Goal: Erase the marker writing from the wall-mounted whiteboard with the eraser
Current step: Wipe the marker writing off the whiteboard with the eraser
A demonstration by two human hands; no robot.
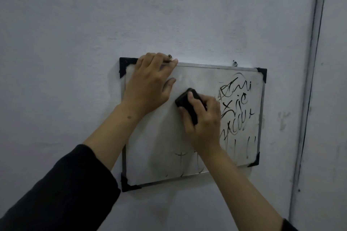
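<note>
A small whiteboard (206, 77) with a metal frame and black corner caps hangs on the pale wall. Black marker writing (236, 107) covers its right third; faint strokes (180, 157) remain along the bottom middle, and the left part is wiped. My left hand (148, 84) grips the board's top edge near the upper left corner, fingers over the frame, thumb on the surface. My right hand (202, 120) presses a black eraser (187, 102) against the board's middle, just left of the writing.
Two screws (235, 63) above the top edge hold the board. A dark vertical conduit (309, 84) runs down the wall to the right of the board. Smudges mark the wall (283, 120) beside the right frame.
</note>
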